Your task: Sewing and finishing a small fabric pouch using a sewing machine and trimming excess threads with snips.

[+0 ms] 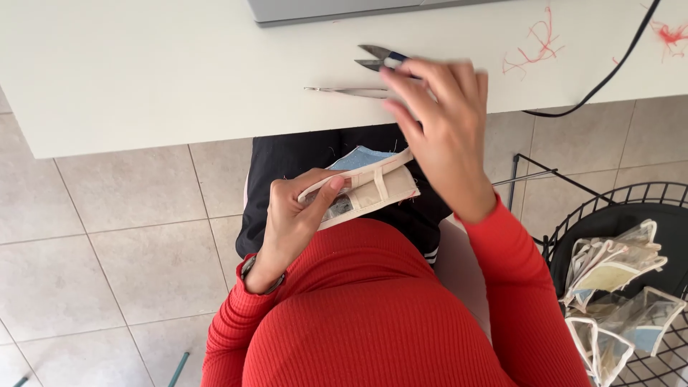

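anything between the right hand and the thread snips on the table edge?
Nothing visible. The right hand is already over the thread snips on the white table, fingers covering the handles, only the blades showing. Long tweezers lie just beside them, partly under the hand. The left hand holds the fabric pouch in the lap.

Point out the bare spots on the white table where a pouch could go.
The white table is bare across its left half, from the grey machine base leftward. It is crowded around the right hand: small blue-handled thread snips, metal tweezers, red thread scraps, black cable.
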